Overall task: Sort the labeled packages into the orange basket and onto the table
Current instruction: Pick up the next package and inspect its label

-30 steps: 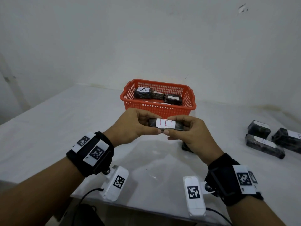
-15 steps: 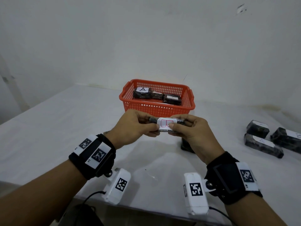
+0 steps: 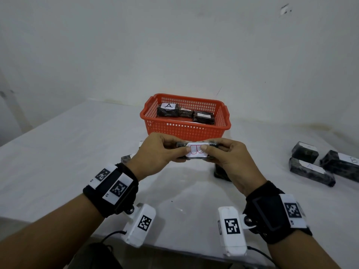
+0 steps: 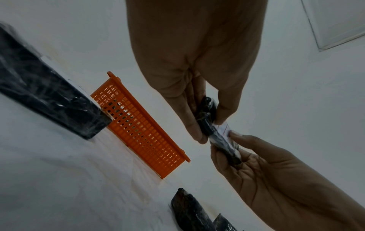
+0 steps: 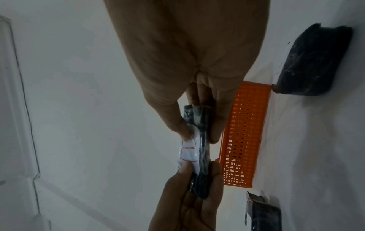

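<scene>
Both hands hold one black wrapped package point(image 3: 196, 152) with a white label marked in red, in the air just in front of the orange basket point(image 3: 186, 131). My left hand point(image 3: 155, 154) pinches its left end and my right hand point(image 3: 223, 158) pinches its right end, thumbs on the label. In the left wrist view the package point(image 4: 209, 123) runs between the two hands. The right wrist view shows the label point(image 5: 188, 152) facing away from the basket point(image 5: 245, 134). Inside the basket lie several black packages point(image 3: 168, 110), one labeled A.
Three black labeled packages point(image 3: 310, 171) lie on the white table point(image 3: 58, 152) at the right. Another dark package point(image 3: 221, 172) stands on the table under my right hand, and one point(image 3: 127, 158) peeks out behind my left wrist. A white wall rises behind the basket.
Both hands have lifted the package slightly and moved it toward the basket, tilting its label more toward me.
</scene>
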### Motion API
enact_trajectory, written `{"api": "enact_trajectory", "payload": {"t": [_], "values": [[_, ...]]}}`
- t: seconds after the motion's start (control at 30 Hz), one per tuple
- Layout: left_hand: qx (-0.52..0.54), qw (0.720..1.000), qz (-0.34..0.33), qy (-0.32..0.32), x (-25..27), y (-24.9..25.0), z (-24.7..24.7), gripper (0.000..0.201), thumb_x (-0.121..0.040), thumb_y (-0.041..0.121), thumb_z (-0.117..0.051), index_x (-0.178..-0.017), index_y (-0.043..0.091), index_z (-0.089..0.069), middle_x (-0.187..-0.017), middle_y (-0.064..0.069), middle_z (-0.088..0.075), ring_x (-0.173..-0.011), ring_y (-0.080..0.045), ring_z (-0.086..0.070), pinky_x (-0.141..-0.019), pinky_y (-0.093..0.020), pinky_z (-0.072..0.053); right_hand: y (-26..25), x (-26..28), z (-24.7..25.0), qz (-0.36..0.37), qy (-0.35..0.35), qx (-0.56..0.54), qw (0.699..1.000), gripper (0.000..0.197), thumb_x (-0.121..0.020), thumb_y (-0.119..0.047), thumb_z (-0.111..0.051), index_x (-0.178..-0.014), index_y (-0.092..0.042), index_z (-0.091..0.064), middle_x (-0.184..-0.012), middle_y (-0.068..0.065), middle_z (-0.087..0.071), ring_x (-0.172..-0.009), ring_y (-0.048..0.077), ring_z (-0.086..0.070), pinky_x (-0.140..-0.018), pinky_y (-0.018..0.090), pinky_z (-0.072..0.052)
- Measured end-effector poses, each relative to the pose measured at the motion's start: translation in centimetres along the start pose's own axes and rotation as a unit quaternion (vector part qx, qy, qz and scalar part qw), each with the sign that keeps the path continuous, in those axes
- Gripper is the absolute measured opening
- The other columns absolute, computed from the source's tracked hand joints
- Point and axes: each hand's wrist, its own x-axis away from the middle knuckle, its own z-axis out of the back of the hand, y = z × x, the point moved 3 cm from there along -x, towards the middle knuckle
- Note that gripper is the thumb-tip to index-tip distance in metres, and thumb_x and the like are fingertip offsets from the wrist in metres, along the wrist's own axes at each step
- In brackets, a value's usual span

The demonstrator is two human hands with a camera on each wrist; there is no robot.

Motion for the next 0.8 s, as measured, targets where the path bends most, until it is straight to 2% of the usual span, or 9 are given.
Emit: {"api": "enact_trajectory", "payload": {"t": [0.1, 0.17, 0.27, 0.3, 0.43, 0.53, 0.67, 0.8], "values": [[0.014, 1.0, 0.022, -0.005, -0.01, -0.26, -0.03, 0.024, -0.095, 0.013, -0.073, -0.117, 0.008, -0.077, -0.106, -0.003, -0.081, -0.095, -0.021, -0.078, -0.076, -0.022, -0.061, -0.18, 0.1, 0.12, 0.015, 0.003, -0.003, 1.0, 0.024, -0.09, -0.01, -0.079, -0.113, -0.004, -0.076, -0.104, 0.008, -0.082, -0.096, 0.023, -0.08, -0.083, 0.028, -0.064], [0.029, 0.999, 0.033, -0.004, 0.03, -0.21, -0.16, 0.024, -0.095, 0.013, -0.072, -0.117, 0.007, -0.076, -0.104, -0.005, -0.081, -0.091, -0.021, -0.079, -0.073, -0.02, -0.06, -0.28, 0.13, 0.08, 0.02, 0.001, -0.001, 1.0, 0.024, -0.09, -0.01, -0.078, -0.114, -0.005, -0.076, -0.105, 0.007, -0.082, -0.096, 0.023, -0.08, -0.083, 0.03, -0.064], [0.02, 0.999, 0.03, 0.026, -0.14, -0.04, -0.07, 0.019, -0.095, 0.008, -0.071, -0.112, 0.004, -0.077, -0.097, -0.007, -0.081, -0.08, -0.015, -0.079, -0.061, -0.013, -0.056, -0.31, 0.05, -0.28, 0.011, -0.011, -0.015, 1.0, 0.024, -0.09, -0.005, -0.078, -0.114, -0.005, -0.074, -0.106, 0.009, -0.082, -0.097, 0.025, -0.08, -0.083, 0.031, -0.065], [0.015, 0.999, 0.027, 0.031, -0.24, -0.07, -0.04, 0.018, -0.095, 0.008, -0.072, -0.112, 0.004, -0.077, -0.098, -0.006, -0.08, -0.08, -0.014, -0.079, -0.062, -0.013, -0.056, -0.32, 0.05, -0.3, 0.011, -0.009, -0.018, 1.0, 0.024, -0.089, -0.003, -0.078, -0.113, -0.004, -0.074, -0.106, 0.009, -0.082, -0.097, 0.025, -0.08, -0.082, 0.03, -0.065], [0.002, 1.0, 0.009, 0.015, -0.4, -0.26, -0.08, 0.023, -0.093, 0.012, -0.075, -0.115, 0.01, -0.077, -0.105, -0.002, -0.08, -0.093, -0.018, -0.078, -0.077, -0.022, -0.061, -0.56, 0.19, 0.13, 0.03, 0.011, -0.001, 0.999, 0.027, -0.087, 0.0, -0.079, -0.114, -0.002, -0.073, -0.107, 0.009, -0.081, -0.096, 0.023, -0.08, -0.08, 0.03, -0.065], [-0.061, 0.997, -0.028, 0.035, -0.41, -0.42, 0.26, 0.021, -0.089, 0.009, -0.079, -0.11, 0.016, -0.079, -0.102, 0.005, -0.081, -0.092, -0.012, -0.077, -0.082, -0.022, -0.061, -0.48, 0.24, 0.09, 0.02, 0.005, 0.007, 1.0, 0.028, -0.087, -0.003, -0.081, -0.114, -0.004, -0.073, -0.109, 0.009, -0.08, -0.099, 0.023, -0.079, -0.08, 0.031, -0.065], [-0.091, 0.993, -0.062, 0.044, -0.2, -0.54, 0.36, 0.027, -0.087, 0.007, -0.08, -0.11, 0.021, -0.078, -0.105, 0.01, -0.079, -0.097, -0.007, -0.075, -0.087, -0.023, -0.061, -0.22, 0.25, -0.19, -0.042, -0.033, -0.031, 0.998, 0.028, -0.094, -0.021, -0.075, -0.117, -0.005, -0.074, -0.112, 0.011, -0.079, -0.104, 0.026, -0.077, -0.086, 0.035, -0.064], [-0.065, 0.995, -0.062, 0.036, 0.01, -0.57, 0.4, 0.031, -0.085, 0.004, -0.081, -0.113, 0.017, -0.078, -0.108, 0.006, -0.079, -0.101, -0.012, -0.076, -0.09, -0.028, -0.061, -0.21, 0.06, 0.03, -0.044, -0.025, -0.031, 0.998, 0.023, -0.093, -0.014, -0.075, -0.108, 0.003, -0.077, -0.105, 0.014, -0.08, -0.102, 0.031, -0.077, -0.085, 0.028, -0.063]]}}
